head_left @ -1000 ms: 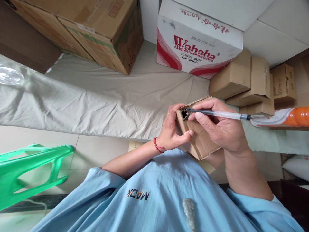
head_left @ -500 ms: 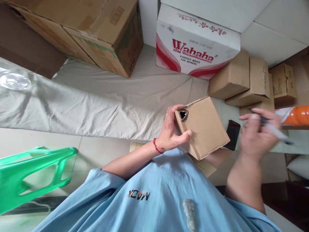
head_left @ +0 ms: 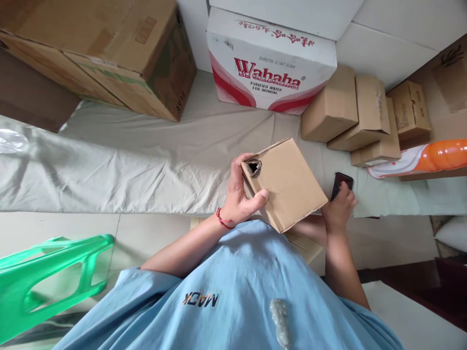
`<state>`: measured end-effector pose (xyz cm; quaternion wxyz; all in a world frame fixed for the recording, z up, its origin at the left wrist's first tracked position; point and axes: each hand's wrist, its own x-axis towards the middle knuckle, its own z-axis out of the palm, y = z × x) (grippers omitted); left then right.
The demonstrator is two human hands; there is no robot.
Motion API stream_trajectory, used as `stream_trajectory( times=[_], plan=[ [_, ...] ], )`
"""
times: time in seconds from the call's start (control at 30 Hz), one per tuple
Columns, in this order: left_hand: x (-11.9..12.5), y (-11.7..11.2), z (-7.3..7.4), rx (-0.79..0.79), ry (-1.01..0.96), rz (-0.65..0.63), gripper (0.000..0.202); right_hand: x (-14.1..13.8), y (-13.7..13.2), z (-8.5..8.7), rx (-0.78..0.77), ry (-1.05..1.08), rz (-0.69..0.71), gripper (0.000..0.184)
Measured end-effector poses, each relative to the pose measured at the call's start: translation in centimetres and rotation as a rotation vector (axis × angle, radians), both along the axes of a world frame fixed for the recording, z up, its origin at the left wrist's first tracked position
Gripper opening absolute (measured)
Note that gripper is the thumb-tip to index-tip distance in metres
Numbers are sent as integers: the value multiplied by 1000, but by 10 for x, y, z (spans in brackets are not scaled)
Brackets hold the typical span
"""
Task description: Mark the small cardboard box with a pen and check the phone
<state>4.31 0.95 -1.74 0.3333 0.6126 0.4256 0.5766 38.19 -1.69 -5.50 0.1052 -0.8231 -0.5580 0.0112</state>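
A small brown cardboard box (head_left: 288, 187) is tilted in front of my chest, with a dark torn hole (head_left: 254, 167) at one corner. My left hand (head_left: 241, 194) grips the box's left side, thumb on the upper face and fingers around the far edge. A red string bracelet (head_left: 223, 218) circles that wrist. Right of the box, my right hand (head_left: 339, 206) overlaps the near end of a black phone (head_left: 337, 182) in the view. Its fingers are bent and blurred, and I cannot make out whether anything is in them. No pen shows.
A Wahaha water carton (head_left: 272, 73) stands at the back of the cloth-covered table (head_left: 164, 160). Larger cartons (head_left: 109, 58) are at left, smaller brown boxes (head_left: 330, 104) at right. An orange-and-white bottle (head_left: 434, 158) lies at the right. A green stool (head_left: 54, 277) stands below left.
My right hand has moved left and turned, from beyond the phone to beside the box. The pen it held is out of sight. My left hand still holds the box; the whole view has shifted.
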Motion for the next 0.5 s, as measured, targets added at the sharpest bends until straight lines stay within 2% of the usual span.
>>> stream_trajectory(
  times=[0.07, 0.13, 0.33, 0.5],
  plan=[
    [0, 0, 0, -12, 2, -1, 80, 15, -6, -2, -27, -33, -181, 94],
    [1, 1, -1, -11, 2, -1, 80, 26, -10, -5, -92, -29, -316, 101],
    [2, 6, -4, 27, 2, -17, 79, 40, 0, -12, -171, 67, -486, 91],
    [1, 5, -1, 9, 15, -25, 79, 47, 14, -9, -159, 158, -530, 98]
  ],
)
